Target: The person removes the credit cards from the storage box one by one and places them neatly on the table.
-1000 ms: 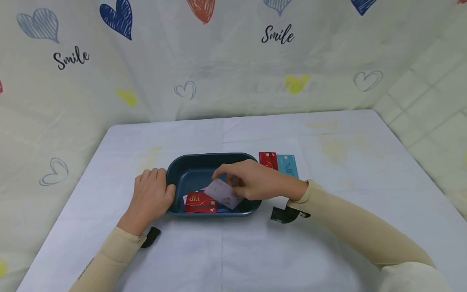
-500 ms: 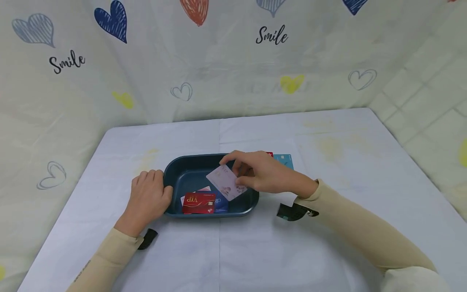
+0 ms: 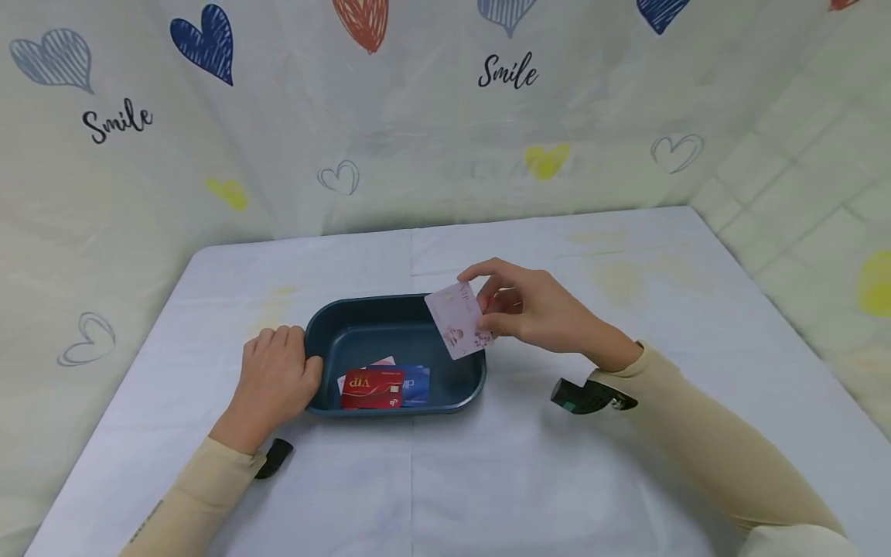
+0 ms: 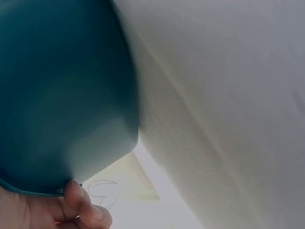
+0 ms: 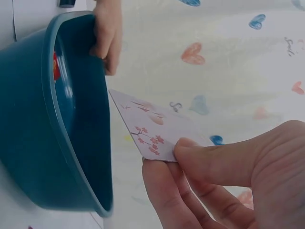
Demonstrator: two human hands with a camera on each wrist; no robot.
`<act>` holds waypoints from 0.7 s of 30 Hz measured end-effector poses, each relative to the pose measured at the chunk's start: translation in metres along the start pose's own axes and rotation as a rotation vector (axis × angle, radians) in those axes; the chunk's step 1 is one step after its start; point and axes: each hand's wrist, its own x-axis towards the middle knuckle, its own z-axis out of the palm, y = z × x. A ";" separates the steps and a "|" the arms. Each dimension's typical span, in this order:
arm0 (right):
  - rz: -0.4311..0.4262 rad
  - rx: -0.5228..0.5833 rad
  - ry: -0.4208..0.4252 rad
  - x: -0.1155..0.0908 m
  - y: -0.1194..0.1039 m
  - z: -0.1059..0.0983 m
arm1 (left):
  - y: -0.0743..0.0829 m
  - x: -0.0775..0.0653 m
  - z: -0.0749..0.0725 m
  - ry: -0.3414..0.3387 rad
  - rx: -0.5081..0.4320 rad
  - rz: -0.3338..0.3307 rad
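Note:
My left hand (image 3: 277,375) grips the left end of a dark teal plastic basin (image 3: 376,336), thumb over the rim. In the left wrist view the curled fingertips (image 4: 76,191) show at the basin's edge. My right hand (image 3: 539,309) pinches a pale pink VIP card (image 3: 455,321) between thumb and fingers, raised over the basin's right end. The right wrist view shows blossom branches printed on this card (image 5: 150,133). Inside the basin, at the near left, a red VIP card (image 3: 372,388) overlaps a blue card (image 3: 416,384); a pinkish corner pokes out behind them.
A white cloth covers the table (image 3: 529,480), with a heart-printed sheet (image 3: 418,116) hanging behind it. Black wrist cameras sit under both forearms. The spot right of the basin is hidden behind my right hand.
My right hand has lifted the pale pink card up and rightward from among the other cards. It now covers the red and teal cards on the table. The left hand stays on the basin.

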 end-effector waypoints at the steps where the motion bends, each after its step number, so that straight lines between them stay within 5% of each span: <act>1: 0.012 0.019 0.012 -0.002 0.001 -0.003 | 0.000 0.000 0.000 -0.002 0.000 0.000; 9: 0.041 0.038 0.109 -0.015 0.011 -0.025 | 0.001 0.000 -0.001 -0.018 0.008 -0.009; 21: 0.196 0.002 0.218 -0.032 0.027 -0.044 | 0.000 0.000 0.000 -0.012 0.015 -0.008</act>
